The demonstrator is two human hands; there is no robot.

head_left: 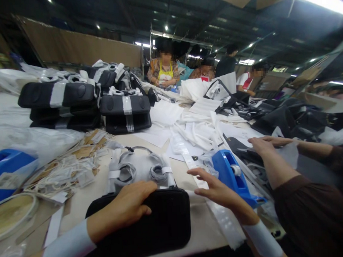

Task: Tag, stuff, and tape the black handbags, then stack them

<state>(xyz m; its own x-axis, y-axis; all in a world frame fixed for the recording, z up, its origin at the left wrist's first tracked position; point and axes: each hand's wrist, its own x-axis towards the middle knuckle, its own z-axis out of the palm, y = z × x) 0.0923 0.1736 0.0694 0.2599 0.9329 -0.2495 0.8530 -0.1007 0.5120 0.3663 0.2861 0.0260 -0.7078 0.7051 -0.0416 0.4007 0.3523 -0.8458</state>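
My left hand (127, 208) lies on top of a black zippered pouch (145, 227) at the table's near edge, its fingers curled over the far rim and gripping it. Fingers spread, my right hand (216, 188) hovers open just right of the pouch, above a long white strip (220, 214), holding nothing. A blue tape dispenser (232, 175) stands right behind that hand. Beyond the pouch lie grey coiled straps bound with white bands (142, 171). Both my wrists wear pale sleeve cuffs.
Stacked black pouches with white bands (71, 99) fill the back left. Paper tags with strings (66, 170) lie left, beside a blue box (5, 169) and a round lid (11, 214). A co-worker's arm in a brown sleeve (278, 164) reaches in from the right. Several people work at the table's far end.
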